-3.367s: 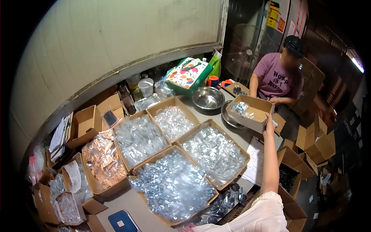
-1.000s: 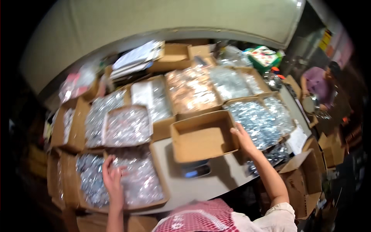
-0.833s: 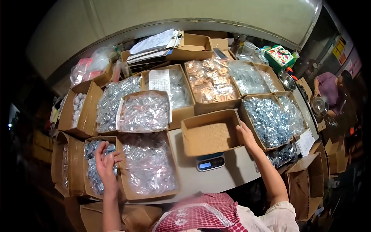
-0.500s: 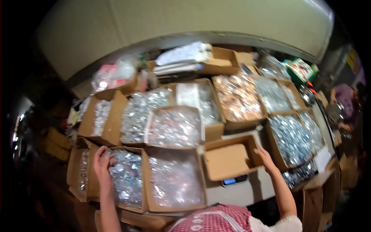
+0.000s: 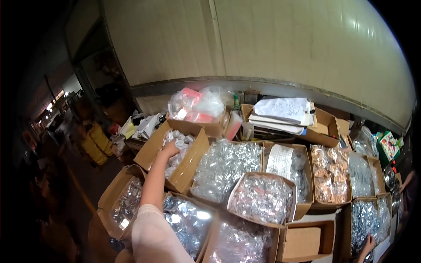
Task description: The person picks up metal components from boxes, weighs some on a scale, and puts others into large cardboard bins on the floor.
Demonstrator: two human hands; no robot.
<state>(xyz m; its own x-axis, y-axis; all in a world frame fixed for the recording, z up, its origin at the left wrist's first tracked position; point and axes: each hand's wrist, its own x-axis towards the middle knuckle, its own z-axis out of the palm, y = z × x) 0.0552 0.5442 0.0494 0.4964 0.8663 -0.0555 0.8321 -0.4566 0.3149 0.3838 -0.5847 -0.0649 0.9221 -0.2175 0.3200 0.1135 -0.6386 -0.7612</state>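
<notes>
My left hand (image 5: 169,150) reaches into a tall cardboard box (image 5: 197,151) of small white packets (image 5: 180,158). Its fingers are curled down among them, and what they hold, if anything, is hidden. Low at the far right, my right hand (image 5: 369,243) is at a box of blue-silver packets (image 5: 365,221). The fingers look drawn together against the packets; I cannot make out anything in them. An open cardboard box (image 5: 305,242) with bare inner walls sits left of that hand. Below my left arm is a box of shiny blue-grey packets (image 5: 186,221).
Boxes of clear packets (image 5: 226,166), reddish-silver packets (image 5: 263,197) and orange-brown pieces (image 5: 331,171) crowd the table. Papers (image 5: 280,109) and a bag of pink and clear plastic (image 5: 197,105) lie at the back, before a pale wall (image 5: 272,44). Part of another person (image 5: 408,186) shows at the right edge.
The view has swung left. My left hand has moved forward from the blue-grey packets into the white packets' box. My right hand has left the open box's edge for the blue-silver packets.
</notes>
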